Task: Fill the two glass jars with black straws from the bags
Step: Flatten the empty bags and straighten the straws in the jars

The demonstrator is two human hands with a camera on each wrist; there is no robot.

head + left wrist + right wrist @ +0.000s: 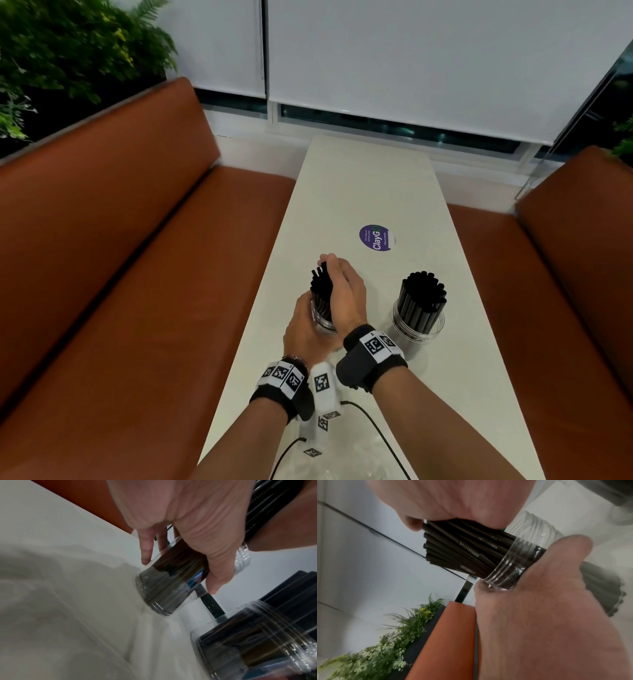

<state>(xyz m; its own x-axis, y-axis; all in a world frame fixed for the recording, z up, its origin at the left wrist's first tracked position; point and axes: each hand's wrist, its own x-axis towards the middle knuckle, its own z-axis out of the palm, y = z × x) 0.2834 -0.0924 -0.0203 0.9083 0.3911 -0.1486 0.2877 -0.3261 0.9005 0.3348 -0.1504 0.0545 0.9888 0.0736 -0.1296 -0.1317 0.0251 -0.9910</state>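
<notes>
Item: 1 glass jar (323, 320), hard, smooth, breakable, left hand (303, 330) wrapped round its wall; black straws (321, 286), light and springy, right hand (346, 291) clasping the bundle.

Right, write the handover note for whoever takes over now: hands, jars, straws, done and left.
Left hand grips the near jar on the table. Right hand holds the black straw bundle standing in that jar.
Second jar, to the right, stands packed with straws, untouched.
Done: second jar filled.
Left: seat this bundle and let go; top up if it looks loose. Clear bags lie at the near edge.
</notes>
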